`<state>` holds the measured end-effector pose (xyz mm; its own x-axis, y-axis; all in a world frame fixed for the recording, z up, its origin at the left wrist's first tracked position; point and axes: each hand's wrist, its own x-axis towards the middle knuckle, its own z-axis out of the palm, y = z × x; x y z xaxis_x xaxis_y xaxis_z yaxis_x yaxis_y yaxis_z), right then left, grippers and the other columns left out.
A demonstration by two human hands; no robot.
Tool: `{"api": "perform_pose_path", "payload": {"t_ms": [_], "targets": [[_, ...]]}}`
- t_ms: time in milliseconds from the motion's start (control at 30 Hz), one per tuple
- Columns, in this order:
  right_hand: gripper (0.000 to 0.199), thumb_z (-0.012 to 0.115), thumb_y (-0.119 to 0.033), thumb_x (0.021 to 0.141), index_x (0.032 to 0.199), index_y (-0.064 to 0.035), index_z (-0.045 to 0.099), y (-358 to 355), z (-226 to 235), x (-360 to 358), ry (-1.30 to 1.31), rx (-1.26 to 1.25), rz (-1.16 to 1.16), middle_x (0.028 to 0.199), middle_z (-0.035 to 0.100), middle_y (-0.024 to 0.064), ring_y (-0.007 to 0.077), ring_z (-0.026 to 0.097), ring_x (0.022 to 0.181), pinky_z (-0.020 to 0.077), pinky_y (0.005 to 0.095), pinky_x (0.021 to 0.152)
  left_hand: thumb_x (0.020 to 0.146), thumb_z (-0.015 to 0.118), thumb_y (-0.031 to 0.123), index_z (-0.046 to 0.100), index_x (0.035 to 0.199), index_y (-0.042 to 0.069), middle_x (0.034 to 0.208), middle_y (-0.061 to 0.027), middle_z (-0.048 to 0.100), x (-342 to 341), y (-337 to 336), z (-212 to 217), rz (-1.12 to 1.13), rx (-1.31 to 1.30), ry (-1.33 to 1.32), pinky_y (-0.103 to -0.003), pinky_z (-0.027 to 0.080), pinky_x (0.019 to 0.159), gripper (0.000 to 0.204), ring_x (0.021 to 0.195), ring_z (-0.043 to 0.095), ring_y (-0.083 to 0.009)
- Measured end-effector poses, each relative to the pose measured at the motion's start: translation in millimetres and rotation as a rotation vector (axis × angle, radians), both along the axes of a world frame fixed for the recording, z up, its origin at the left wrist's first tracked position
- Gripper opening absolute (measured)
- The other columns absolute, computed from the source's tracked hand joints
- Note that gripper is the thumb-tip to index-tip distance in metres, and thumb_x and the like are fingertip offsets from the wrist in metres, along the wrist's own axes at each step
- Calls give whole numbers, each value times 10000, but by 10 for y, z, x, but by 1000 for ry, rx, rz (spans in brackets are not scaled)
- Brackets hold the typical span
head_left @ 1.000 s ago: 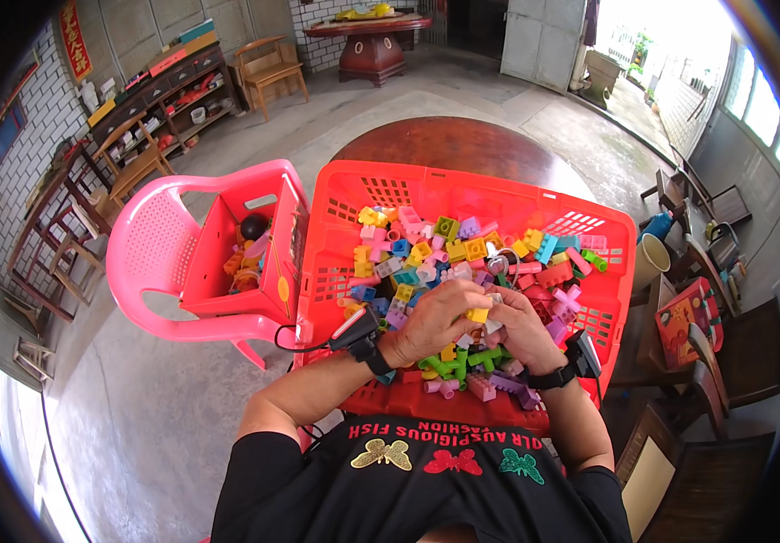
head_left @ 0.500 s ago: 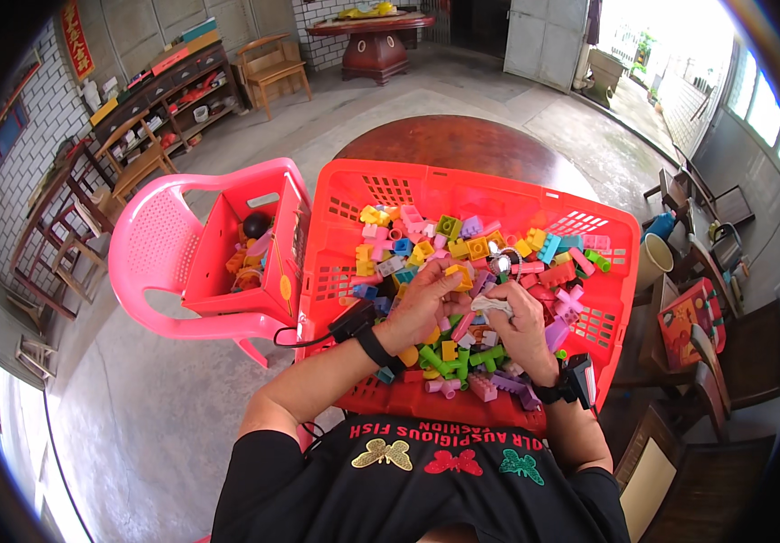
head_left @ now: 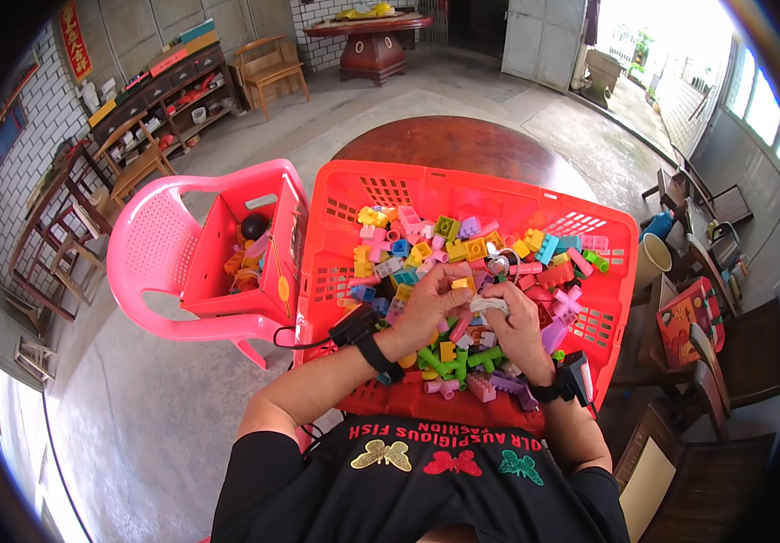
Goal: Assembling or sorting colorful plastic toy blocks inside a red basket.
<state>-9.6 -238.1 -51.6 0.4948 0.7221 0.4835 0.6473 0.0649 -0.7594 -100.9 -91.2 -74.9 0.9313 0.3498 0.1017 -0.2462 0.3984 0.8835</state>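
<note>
Over the middle of a red plastic basket [head_left: 476, 177], my left hand [head_left: 424, 310] pinches a small yellow building block [head_left: 463, 284] between thumb and fingers. Close beside it, my right hand [head_left: 518, 328] is closed on a crumpled white cloth [head_left: 488, 305], whose edge sticks out toward the yellow block. Whether the cloth touches the block I cannot tell. Below and around both hands lie many loose toy blocks in pink, blue, green, yellow and purple, among them green tube pieces [head_left: 449, 365] and a purple-pink cross-shaped piece [head_left: 568, 301].
The basket rests on a round brown table [head_left: 462, 143]. To the left, a pink plastic chair [head_left: 159, 231] carries a red box [head_left: 290, 244] with toys inside. Wooden chairs [head_left: 741, 348] and a cream bucket [head_left: 654, 258] stand at the right. Devices are strapped to both my wrists.
My left hand has tilted the yellow block and brought it slightly lower, nearer the cloth. My right hand stays almost in place with the cloth.
</note>
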Motion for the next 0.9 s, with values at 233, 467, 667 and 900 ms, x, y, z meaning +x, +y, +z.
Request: {"api": "perform_pose_path", "payload": {"t_ms": [233,467,667,900], "targets": [[150,554,27,764,909,-9,545,42,-32,74,-111,39,-50,811,571,130,268,592,728,463,330,638,889,603,158,473,1181,69,1179,-49,514,-11,28,7,-94,-60,7,-293,525,781,331,991,561,-147],[143,544,31,781,916,-16,543,20,-46,103,153,13,-126,777,581,98,179,582,676,460,293,598,894,600,179,497,1165,67,1222,-50,492,-47,54,38,-213,42,35,-275,530,779,311,1007,566,-159],[136,535,20,798,929,-12,539,51,-32,24,119,98,-38,792,598,81,137,577,668,459,265,583,909,577,163,497,1163,68,1235,-59,480,22,58,-64,-108,-75,-55,-315,533,823,282,1044,552,-172],[132,525,18,798,926,-12,531,54,-56,75,230,1,-49,791,591,87,136,579,682,461,269,592,911,570,155,509,1162,58,1256,-64,467,28,95,-40,-132,-70,-76,-340,533,844,275,1079,542,-181]]}}
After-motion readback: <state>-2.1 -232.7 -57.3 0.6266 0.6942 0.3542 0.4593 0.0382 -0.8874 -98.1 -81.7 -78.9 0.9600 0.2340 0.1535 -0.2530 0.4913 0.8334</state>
